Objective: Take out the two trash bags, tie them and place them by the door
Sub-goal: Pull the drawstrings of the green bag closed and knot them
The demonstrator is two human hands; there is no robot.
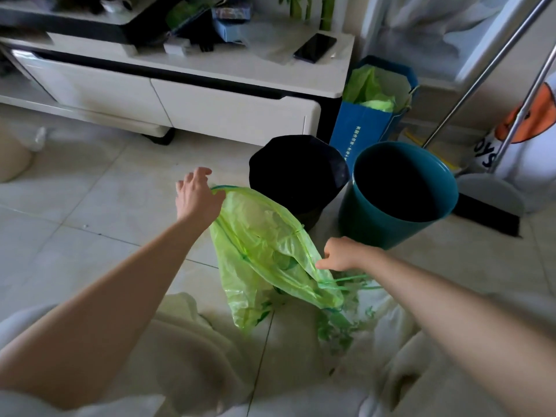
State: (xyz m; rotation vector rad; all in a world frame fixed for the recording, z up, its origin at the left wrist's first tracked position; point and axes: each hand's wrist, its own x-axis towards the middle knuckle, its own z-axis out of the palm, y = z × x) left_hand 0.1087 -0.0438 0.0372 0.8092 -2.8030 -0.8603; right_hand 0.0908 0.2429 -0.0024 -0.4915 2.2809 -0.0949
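A light green trash bag hangs stretched between my two hands above the tiled floor. My left hand grips its drawstring loop at the upper left corner. My right hand pinches the bag's rim and the green drawstring at the lower right. Behind the bag stands a bin lined with a black trash bag. To its right a teal bin stands with no liner visible inside.
A white TV cabinet runs along the back, with a phone on top. A blue paper bag holding green bags stands by the cabinet. A broom and dustpan lean at the right. A beige bin sits far left.
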